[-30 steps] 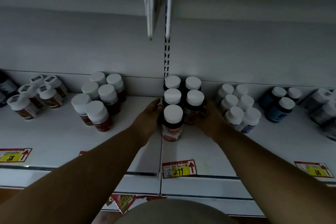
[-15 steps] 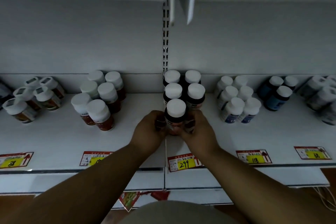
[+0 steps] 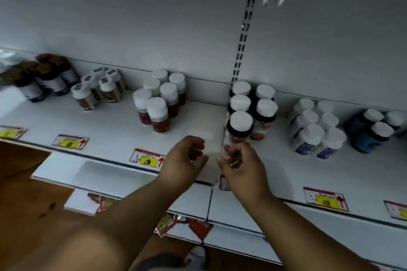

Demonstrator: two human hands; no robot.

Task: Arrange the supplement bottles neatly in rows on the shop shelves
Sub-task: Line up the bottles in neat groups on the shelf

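Dark supplement bottles with white caps (image 3: pixel 253 103) stand in two short rows at the middle of the white shelf (image 3: pixel 105 130). The front bottle (image 3: pixel 239 127) stands alone at the head of the left row. My left hand (image 3: pixel 185 160) hovers over the shelf front, left of that bottle, fingers loosely curled and empty. My right hand (image 3: pixel 240 166) is just in front of the bottle's base, fingers loosely curled, holding nothing; I cannot tell whether its fingertips touch the bottle.
Red-labelled bottles (image 3: pixel 158 101) stand to the left, small bottles (image 3: pixel 99 88) and brown-capped ones (image 3: pixel 44 77) farther left. White bottles (image 3: pixel 315 125) and blue ones (image 3: pixel 372 130) stand to the right. Price tags (image 3: pixel 147 159) line the shelf edge. A lower shelf (image 3: pixel 123 180) juts out below.
Both hands have let go of the front bottle and drawn back toward the shelf's front edge. The view has swung to the left.
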